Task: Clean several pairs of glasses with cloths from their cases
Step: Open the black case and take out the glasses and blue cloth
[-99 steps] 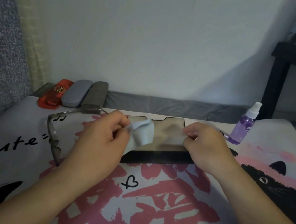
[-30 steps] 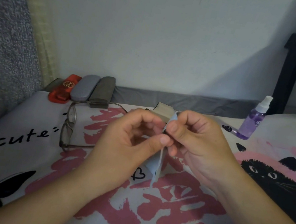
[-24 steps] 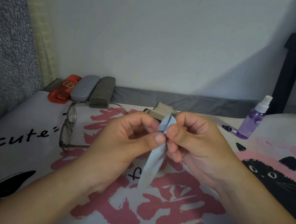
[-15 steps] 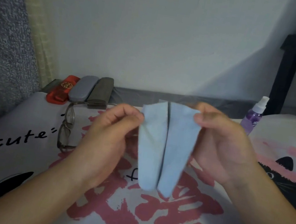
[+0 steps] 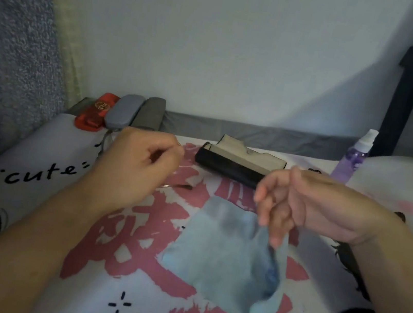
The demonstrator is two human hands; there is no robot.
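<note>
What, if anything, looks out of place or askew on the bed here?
Nothing is spilled or damaged. The blue cloth lies rumpled, its right edge curled up below the right hand. The black case sits open. The left hand covers most of the glasses, so their state is unclear.

wall (image 5: 232, 38): plain pale, beyond the hands, shadowed toward the right | curtain (image 5: 9, 25): grey speckled, far left of the hands, cream strip beside it | dark table (image 5: 411, 88): black leg and top, far right | printed cover (image 5: 128, 265): white with pink marks and "cute" lettering, beneath the hands | light: dim
</note>
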